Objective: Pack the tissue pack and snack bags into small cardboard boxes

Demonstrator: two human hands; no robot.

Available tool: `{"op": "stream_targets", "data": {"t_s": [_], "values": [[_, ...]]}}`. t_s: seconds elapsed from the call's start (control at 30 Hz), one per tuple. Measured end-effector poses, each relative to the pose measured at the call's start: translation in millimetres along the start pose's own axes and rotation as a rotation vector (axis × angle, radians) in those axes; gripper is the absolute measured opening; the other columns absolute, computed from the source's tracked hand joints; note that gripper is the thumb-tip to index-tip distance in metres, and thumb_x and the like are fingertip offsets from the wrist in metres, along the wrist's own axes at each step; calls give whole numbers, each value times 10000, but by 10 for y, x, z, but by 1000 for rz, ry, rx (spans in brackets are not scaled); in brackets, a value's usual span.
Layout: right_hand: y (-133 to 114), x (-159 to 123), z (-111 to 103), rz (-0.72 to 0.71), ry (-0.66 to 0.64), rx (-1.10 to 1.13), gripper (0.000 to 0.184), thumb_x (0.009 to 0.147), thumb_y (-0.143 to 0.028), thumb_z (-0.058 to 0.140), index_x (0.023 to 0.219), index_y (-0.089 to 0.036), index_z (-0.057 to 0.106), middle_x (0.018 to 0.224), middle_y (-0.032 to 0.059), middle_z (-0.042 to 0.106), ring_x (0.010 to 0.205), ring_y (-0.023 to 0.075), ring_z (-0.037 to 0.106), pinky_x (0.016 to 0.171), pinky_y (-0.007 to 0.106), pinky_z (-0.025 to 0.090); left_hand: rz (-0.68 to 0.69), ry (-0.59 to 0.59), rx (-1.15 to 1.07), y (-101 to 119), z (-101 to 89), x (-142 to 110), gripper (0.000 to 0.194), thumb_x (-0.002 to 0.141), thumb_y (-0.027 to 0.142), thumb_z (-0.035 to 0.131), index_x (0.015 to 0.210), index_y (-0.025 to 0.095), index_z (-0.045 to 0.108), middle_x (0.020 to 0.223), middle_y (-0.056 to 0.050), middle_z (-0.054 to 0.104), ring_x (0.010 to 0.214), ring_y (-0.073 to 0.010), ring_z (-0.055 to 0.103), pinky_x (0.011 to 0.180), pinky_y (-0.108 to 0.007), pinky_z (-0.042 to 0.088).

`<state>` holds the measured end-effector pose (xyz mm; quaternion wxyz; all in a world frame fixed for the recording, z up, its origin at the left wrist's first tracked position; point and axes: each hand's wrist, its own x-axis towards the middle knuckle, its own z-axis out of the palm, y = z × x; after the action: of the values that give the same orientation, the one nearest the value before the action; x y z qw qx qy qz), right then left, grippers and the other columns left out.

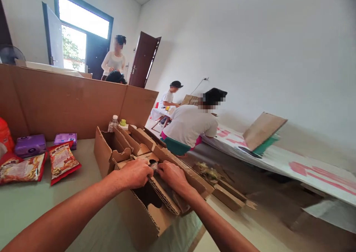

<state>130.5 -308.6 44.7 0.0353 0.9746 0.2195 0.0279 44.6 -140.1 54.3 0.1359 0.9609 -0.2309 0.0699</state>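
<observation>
Several narrow open cardboard boxes (144, 215) stand side by side at the edge of the table in front of me. My left hand (137, 173) is closed over the top edge of a cardboard wall in the middle of them. Close beside it, my right hand (172, 177) reaches into the neighbouring compartment with its fingers bent and pressed together. Between the two hands a small, shiny, pale thing (153, 165) shows; its kind is too unclear to name. The fingertips of my right hand are partly hidden by the cardboard.
Red snack packets (64, 162) and purple packs (30, 145) lie on the table at left. A tall cardboard panel (69, 103) stands behind them, a clear bottle (113, 123) near its foot. A seated person (191, 126) works at a long covered table (267, 152). Scrap cardboard (228, 196) lies on the floor.
</observation>
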Motion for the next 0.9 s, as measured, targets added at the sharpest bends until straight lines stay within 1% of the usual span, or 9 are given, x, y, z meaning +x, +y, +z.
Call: {"op": "stream_targets", "data": {"t_s": [0.17, 0.27, 0.37, 0.43, 0.5, 0.63, 0.77, 0.83, 0.9], "values": [[255, -248, -522, -51, 232, 179, 251, 912, -276, 517, 823, -200, 739, 1113, 131, 732, 968, 262, 704, 853, 346, 499, -1, 57, -33, 83, -45, 7, 66, 874, 124, 666, 883, 169, 713, 948, -49, 704, 890, -195, 672, 784, -332, 564], [292, -427, -953, 19, 414, 496, 185, 823, -389, 571, 721, -268, 667, 787, 88, 725, 760, 278, 683, 724, 379, 508, -32, 220, -74, 151, -117, -199, 124, 880, 154, 638, 945, 201, 732, 1082, -76, 709, 1036, -212, 667, 906, -311, 537], [105, -560, -1360, 67, 537, 624, 182, 805, -452, 560, 737, -308, 648, 584, 46, 640, 561, 259, 584, 578, 383, 437, -149, 424, -100, 84, -60, -735, 195, 964, 225, 534, 1059, 208, 702, 1121, -75, 703, 1081, -190, 647, 981, -308, 503], [-133, -552, -1579, -67, 624, 639, 210, 834, -446, 551, 699, -302, 624, 567, 37, 624, 542, 234, 555, 580, 372, 413, -271, 528, -102, -85, 80, -1238, 190, 957, 210, 512, 1020, 190, 691, 1055, -90, 707, 1026, -202, 656, 930, -332, 521], [-460, -426, -1727, -224, 599, 749, 242, 867, -404, 565, 665, -275, 595, 547, 26, 591, 531, 201, 546, 577, 346, 413, -392, 585, -94, -337, 256, -1761, 179, 921, 176, 511, 958, 184, 685, 964, -90, 709, 941, -214, 669, 855, -348, 540], [-1371, 88, -1745, -367, 350, 1055, 204, 867, -287, 637, 690, -210, 572, 508, -22, 540, 452, 132, 513, 482, 266, 416, -602, 622, -46, -847, 537, -2536, 179, 849, 144, 497, 854, 186, 672, 859, -84, 710, 830, -238, 678, 754, -374, 549], [-2253, 550, -1489, -398, 153, 1365, 121, 930, -285, 602, 870, -180, 591, 703, 0, 667, 541, 105, 640, 482, 195, 492, -684, 593, -13, -1123, 687, -2790, 140, 823, 133, 543, 779, 192, 661, 770, -33, 699, 778, -208, 667, 747, -354, 541], [-2410, 676, -1336, -406, 125, 1395, 116, 943, -292, 597, 961, -178, 609, 867, 39, 722, 614, 107, 692, 517, 197, 535, -697, 581, -3, -1205, 746, -2802, 130, 839, 139, 556, 783, 186, 663, 773, -25, 703, 782, -194, 663, 758, -348, 535], [-2293, 756, -1191, -384, 117, 1391, 114, 918, -279, 632, 967, -176, 624, 924, 59, 733, 638, 109, 700, 526, 197, 543, -696, 579, 4, -1273, 804, -2797, 146, 838, 147, 545, 778, 197, 667, 783, -32, 715, 784, -195, 660, 760, -346, 530]]}}
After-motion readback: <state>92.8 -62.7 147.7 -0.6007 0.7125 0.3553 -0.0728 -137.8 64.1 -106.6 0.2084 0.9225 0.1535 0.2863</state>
